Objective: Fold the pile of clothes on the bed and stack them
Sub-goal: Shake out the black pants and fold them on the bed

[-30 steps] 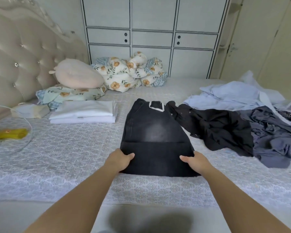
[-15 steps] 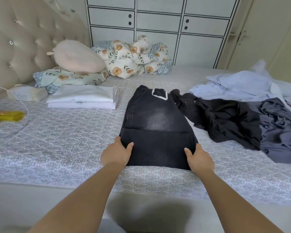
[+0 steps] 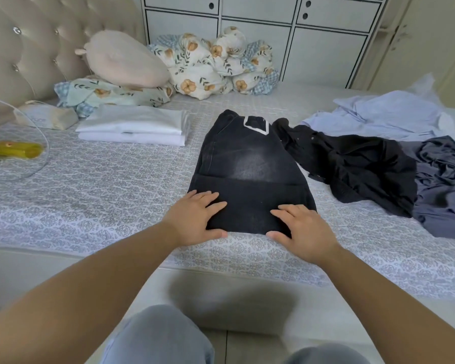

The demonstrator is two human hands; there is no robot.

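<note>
Closest to the camera are the person's knees in grey trousers (image 3: 158,337), right up against the side of the bed (image 3: 76,195), which has a grey patterned cover.

Both arms reach forward over the near edge. The left hand (image 3: 195,219) lies flat on the near left corner of the black jeans (image 3: 250,174), fingers straight and spread on the denim, thumb down at the hem on the cover. The right hand (image 3: 302,229) mirrors it on the near right corner, fingers flat, thumb at the hem. So both hands are relaxed and pressing, not gripping, and they sit apart with a strip of denim between them.

The jeans are folded into a rough rectangle in the middle of the bed, waistband at the far end with a white label showing. The near fold sits close to the bed's edge with a band of bare cover in front of it.

Just right of the jeans, touching the far right side, is a crumpled black garment (image 3: 357,164), then a dark grey one (image 3: 447,185), and a pale blue shirt (image 3: 389,111) behind them. That side is crowded.

To the left there's open cover, then a stack of folded white clothes (image 3: 134,127) further back. Far left are a yellow thing (image 3: 13,149) inside a loop of white cable and a small white pouch (image 3: 47,116). At the back sit a pink pillow (image 3: 126,60) on floral bedding (image 3: 208,67), with the tufted headboard (image 3: 24,48) and white cabinets (image 3: 260,27) behind.
</note>
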